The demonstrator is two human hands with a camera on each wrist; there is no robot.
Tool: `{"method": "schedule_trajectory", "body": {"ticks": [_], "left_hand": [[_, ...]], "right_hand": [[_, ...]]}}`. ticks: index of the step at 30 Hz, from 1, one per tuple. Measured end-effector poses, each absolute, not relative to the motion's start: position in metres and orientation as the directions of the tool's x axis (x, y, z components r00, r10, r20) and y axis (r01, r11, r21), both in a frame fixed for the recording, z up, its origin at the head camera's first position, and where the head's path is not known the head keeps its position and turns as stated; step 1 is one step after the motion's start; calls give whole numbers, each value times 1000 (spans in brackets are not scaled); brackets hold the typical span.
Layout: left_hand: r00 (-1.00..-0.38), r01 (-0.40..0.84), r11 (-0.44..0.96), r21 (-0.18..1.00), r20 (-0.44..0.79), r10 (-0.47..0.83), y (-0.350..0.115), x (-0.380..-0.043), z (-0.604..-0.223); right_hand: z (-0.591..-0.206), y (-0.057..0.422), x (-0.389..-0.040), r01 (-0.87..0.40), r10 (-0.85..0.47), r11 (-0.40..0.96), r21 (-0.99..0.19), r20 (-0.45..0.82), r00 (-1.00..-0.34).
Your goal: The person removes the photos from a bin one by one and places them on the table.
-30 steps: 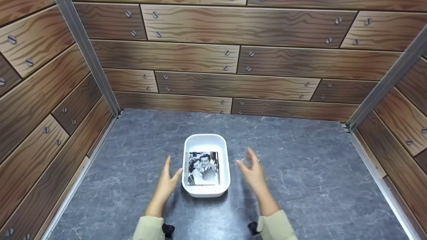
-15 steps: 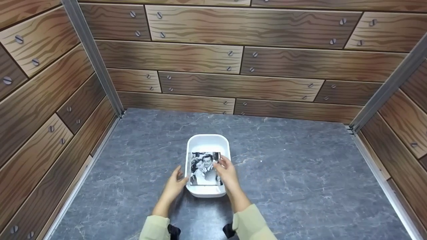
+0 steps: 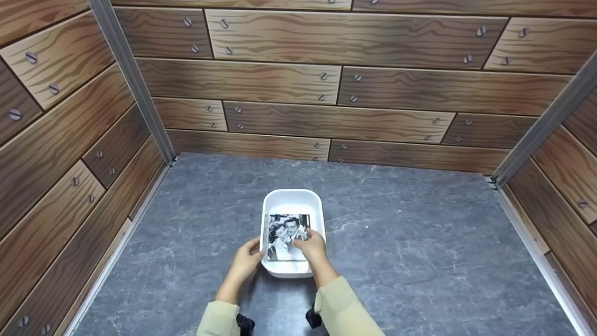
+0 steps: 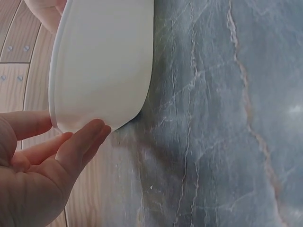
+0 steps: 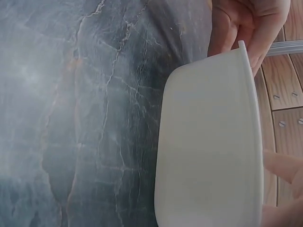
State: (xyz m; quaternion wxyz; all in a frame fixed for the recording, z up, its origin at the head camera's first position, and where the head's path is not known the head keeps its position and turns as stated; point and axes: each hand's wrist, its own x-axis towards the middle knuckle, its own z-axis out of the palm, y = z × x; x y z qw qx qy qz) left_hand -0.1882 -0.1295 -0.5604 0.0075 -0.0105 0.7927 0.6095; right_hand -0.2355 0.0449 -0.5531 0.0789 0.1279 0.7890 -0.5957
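A white rectangular tub (image 3: 293,200) with rounded corners stands on the grey marbled surface. In it lies a black-and-white picture (image 3: 280,242) of two people close together. My left hand (image 3: 246,259) grips the tub's left side; in the left wrist view the thumb is at the rim and the fingertips (image 4: 90,130) press the outer wall. My right hand (image 3: 313,247) reaches over the right rim, its thumb over the picture and its fingers by the picture's right edge. I cannot tell whether these pinch the picture. In the right wrist view the tub wall (image 5: 208,142) hides the fingertips.
Wood-plank patterned walls (image 3: 280,79) with printed screws enclose the back and both sides. Metal posts (image 3: 130,79) stand in the two back corners. The grey marbled surface (image 3: 419,242) extends around the tub.
My right hand has moved left from beside the tub to over its right rim and the picture. My left hand has come in and taken hold of the left side.
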Motion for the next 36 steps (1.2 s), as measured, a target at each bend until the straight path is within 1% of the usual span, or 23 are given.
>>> {"method": "schedule_trajectory", "body": {"ticks": [4,9,16,19,23,26,29,33,36], "left_hand": [[-1000,-27,255,967,-27,-4,-130,-189,-560],[-999,-33,262,965,-30,-16,-132,-189,-559],[-1000,-20,252,967,-21,1,-133,-188,-560],[-1000,-18,264,964,-18,-2,-132,-188,-561],[-1000,-22,282,959,-20,-9,-131,-190,-561],[-1000,-20,287,958,-17,-13,-131,-190,-560],[-1000,-11,271,962,-9,-8,-131,-191,-559],[-1000,3,259,966,2,2,-132,-189,-560],[-1000,-8,260,965,-9,1,-132,-188,-563]], "right_hand": [[-555,43,-238,329,95,273,-904,-315,-944],[-557,42,-240,336,65,300,-893,-332,-941],[-561,41,-244,372,65,256,-892,-368,-927],[-564,39,-245,356,110,334,-873,-339,-934],[-564,37,-244,309,177,517,-798,-254,-951],[-561,35,-242,294,195,570,-767,-220,-956],[-560,34,-241,301,211,557,-774,-219,-953],[-561,32,-241,325,246,480,-815,-231,-942],[-564,32,-240,310,272,437,-844,-204,-940]]}}
